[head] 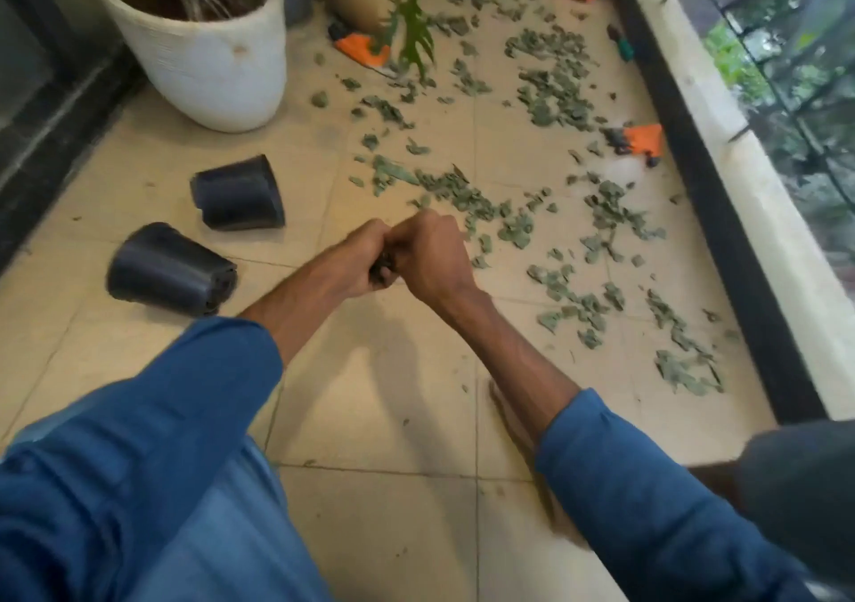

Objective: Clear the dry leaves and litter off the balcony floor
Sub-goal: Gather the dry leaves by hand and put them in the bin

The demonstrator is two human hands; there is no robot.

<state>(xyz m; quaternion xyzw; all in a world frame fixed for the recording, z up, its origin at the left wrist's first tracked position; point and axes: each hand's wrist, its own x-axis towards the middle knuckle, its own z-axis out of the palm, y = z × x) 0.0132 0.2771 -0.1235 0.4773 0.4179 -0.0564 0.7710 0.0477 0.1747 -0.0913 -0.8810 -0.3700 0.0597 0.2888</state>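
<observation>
We hold our left hand (358, 257) and right hand (432, 254) pressed together above the floor (139, 176), both curled round a dark clump of leaves (382, 271) between them. The dry leaves (462, 192) lie scattered over the tiles ahead and toward the ledge (721, 171). To our left, a near black pot (171, 270) and a far black pot (238, 194) lie on their sides, close to a white planter (208, 60).

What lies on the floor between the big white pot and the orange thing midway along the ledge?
Dry leaves, scattered over the tiles from white pot to orange thing; the head view shows it.
</observation>
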